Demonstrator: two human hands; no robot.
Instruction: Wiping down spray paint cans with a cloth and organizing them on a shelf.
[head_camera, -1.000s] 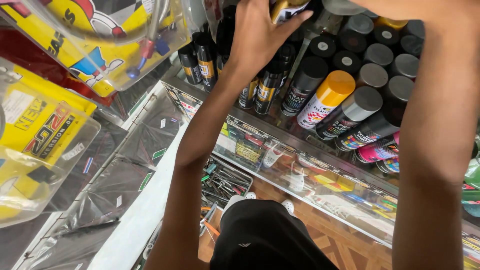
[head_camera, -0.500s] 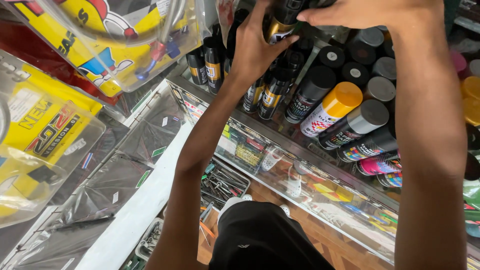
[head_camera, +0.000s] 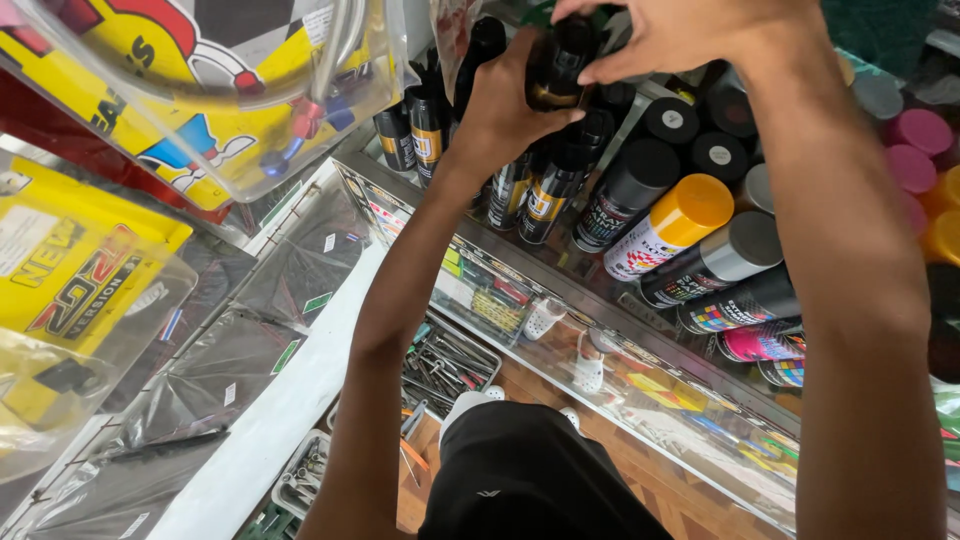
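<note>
- Black, gold-banded spray can (head_camera: 556, 68) had risen clear of the glass counter (head_camera: 640, 330), gripped by the left hand (head_camera: 510, 100).
- Above that counter, the right hand (head_camera: 680, 35) had closed its fingertips on the can's top.

Spray cans (head_camera: 690, 225) stand packed cap to cap on the glass counter (head_camera: 640, 330), leaving no gap between them; packaged goods (head_camera: 190, 110) hang close at the left. Open air remains only above the caps, where both hands (head_camera: 690, 35) grip a dark bottle (head_camera: 555, 65).
</note>
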